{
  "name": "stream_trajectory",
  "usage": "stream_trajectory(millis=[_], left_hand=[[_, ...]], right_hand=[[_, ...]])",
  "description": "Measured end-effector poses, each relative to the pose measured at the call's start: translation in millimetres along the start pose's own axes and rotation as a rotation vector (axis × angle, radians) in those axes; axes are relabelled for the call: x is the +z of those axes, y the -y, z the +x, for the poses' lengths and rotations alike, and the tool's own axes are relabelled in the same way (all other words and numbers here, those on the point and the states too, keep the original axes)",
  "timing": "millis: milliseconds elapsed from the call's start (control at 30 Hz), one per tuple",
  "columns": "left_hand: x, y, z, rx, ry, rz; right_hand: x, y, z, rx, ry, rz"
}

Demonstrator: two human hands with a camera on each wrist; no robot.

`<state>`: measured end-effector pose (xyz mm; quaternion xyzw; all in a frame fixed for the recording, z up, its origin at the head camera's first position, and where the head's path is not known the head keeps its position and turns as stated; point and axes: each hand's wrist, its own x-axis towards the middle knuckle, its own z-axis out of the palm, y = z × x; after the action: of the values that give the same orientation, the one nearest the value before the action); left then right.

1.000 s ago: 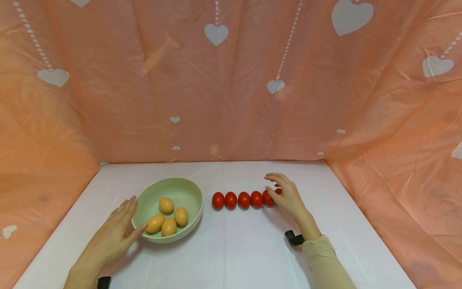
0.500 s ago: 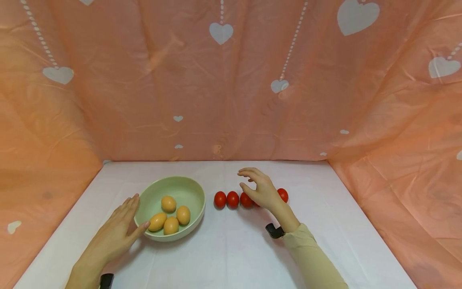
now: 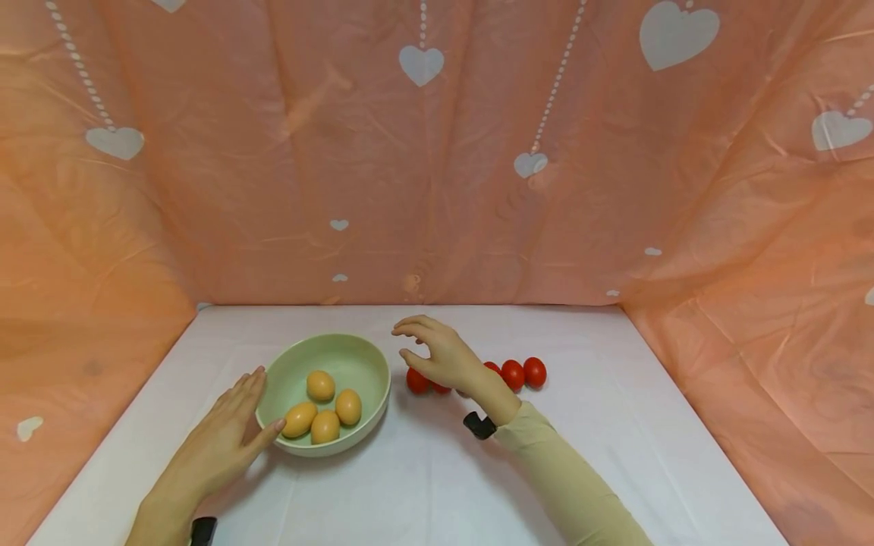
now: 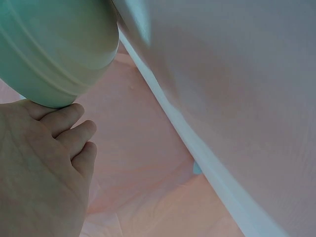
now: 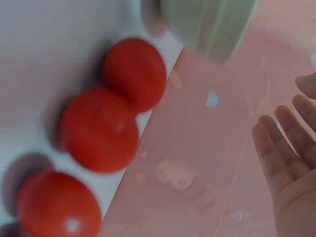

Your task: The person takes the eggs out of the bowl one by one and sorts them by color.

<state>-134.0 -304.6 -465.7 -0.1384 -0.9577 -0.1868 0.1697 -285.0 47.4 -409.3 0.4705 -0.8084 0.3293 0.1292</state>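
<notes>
A pale green bowl (image 3: pixel 341 356) stands on the left half of the table, holding several yellow-orange, egg-shaped pieces (image 3: pixel 325 428). Against its left side rest the straight fingers of my left hand (image 3: pixel 212 447), with the thumb at the front rim. The left wrist view shows the fingertips touching the bowl's outer wall (image 4: pixel 64 54). My right hand (image 3: pixel 440 355) hovers over the left part of a row of red tomatoes (image 3: pixel 535 372), fingers loosely bent and nothing between them. Its forearm hides some of that row. Three tomatoes (image 5: pixel 100 130) show beside it in the right wrist view.
A white cloth covers the table (image 3: pixel 369 500). Orange curtains (image 3: pixel 471 227) with white hearts stand at the back and on both sides. Black wrist mounts (image 3: pixel 480 425) are strapped to both wrists.
My right hand has moved left along the tomato row, from its right end toward the bowl, uncovering the right-hand tomatoes. My left hand stays at the bowl. The head view has shifted slightly.
</notes>
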Motion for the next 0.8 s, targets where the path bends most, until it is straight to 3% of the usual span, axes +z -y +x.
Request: stream_trajectory(millis=[433, 800], left_hand=[[-0.7, 0.1, 0.4, -0.005, 0.0, -0.001], [-1.5, -0.2, -0.1, -0.014, 0.01, -0.007]], right_hand=[[43, 20, 36, -0.023, 0.196, -0.006], [74, 30, 60, -0.009, 0.365, -0.095]])
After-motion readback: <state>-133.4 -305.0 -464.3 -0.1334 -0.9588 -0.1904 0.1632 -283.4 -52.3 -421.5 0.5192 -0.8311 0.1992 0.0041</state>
